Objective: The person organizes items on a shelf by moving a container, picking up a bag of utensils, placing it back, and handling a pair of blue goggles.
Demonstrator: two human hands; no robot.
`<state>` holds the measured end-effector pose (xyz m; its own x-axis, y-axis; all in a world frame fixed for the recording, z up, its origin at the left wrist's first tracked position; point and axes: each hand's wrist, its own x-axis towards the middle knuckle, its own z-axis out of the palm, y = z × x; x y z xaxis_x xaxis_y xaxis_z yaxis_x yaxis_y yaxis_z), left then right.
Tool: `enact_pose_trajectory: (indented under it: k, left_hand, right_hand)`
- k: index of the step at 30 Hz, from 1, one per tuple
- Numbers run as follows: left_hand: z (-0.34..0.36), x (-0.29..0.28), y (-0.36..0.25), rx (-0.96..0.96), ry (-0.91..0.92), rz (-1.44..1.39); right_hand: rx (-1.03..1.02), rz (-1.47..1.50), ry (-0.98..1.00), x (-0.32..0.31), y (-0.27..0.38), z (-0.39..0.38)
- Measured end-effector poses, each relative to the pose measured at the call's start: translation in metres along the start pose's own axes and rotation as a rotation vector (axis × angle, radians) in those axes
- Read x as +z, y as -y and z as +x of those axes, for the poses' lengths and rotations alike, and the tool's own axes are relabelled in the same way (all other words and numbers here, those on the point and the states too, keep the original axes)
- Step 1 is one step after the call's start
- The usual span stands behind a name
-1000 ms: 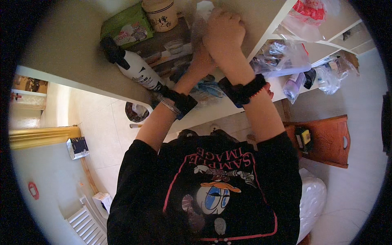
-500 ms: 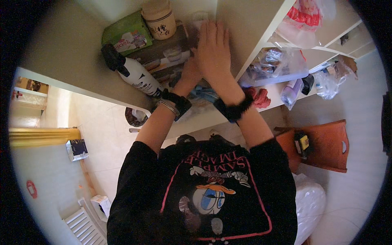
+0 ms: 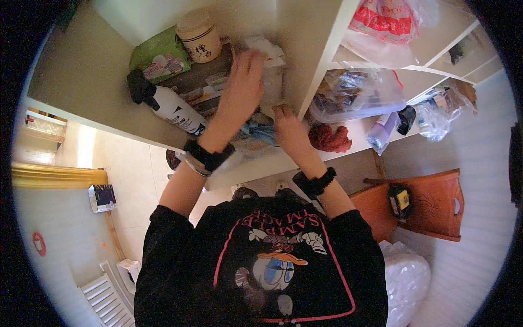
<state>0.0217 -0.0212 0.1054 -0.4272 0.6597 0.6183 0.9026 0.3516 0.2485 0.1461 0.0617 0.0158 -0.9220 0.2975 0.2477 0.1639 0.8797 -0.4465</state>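
Inside a pale shelf compartment, my left hand (image 3: 242, 90) reaches in with its fingers stretched out, beside a see-through container (image 3: 273, 84). White papery pieces (image 3: 267, 48) stick up at the container's top, close to my left fingertips. My right hand (image 3: 292, 133) is lower and to the right, its fingers drawn together at the container's near side; what they pinch, if anything, is too small to make out. A blue cloth-like thing (image 3: 260, 132) lies between my wrists. Left of my left hand a white spray bottle with a black top (image 3: 177, 109) lies tilted.
A cream lidded canister (image 3: 200, 37) and a green packet (image 3: 159, 54) rest on a dark box at the back. To the right, a dark red cloth bundle (image 3: 329, 138), a plastic bin (image 3: 362, 103) and a purple bottle (image 3: 382, 128) occupy another shelf. An orange-brown chair (image 3: 427, 204) stands below.
My hands were together, right over left, deep in the compartment. Now they are apart: the right has come back toward me, the left has moved up, and the see-through container shows between them.
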Motion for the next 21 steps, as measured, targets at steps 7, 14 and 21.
enact_pose_trajectory:
  k: [7, 14, 21]
  left_hand:
    - [0.064, 0.003, 0.029, 0.442, 0.288, 0.487]
    - [0.089, -0.005, 0.019, 0.463, 0.556, 0.510]
    - [0.089, 0.012, 0.027, 0.147, 0.555, 0.489]
  right_hand:
    - [-0.031, 0.084, -0.007, 0.008, -0.001, 0.009]
    - [0.109, 0.068, -0.055, 0.034, -0.009, 0.026]
    - [0.124, -0.004, -0.083, 0.074, -0.017, 0.066]
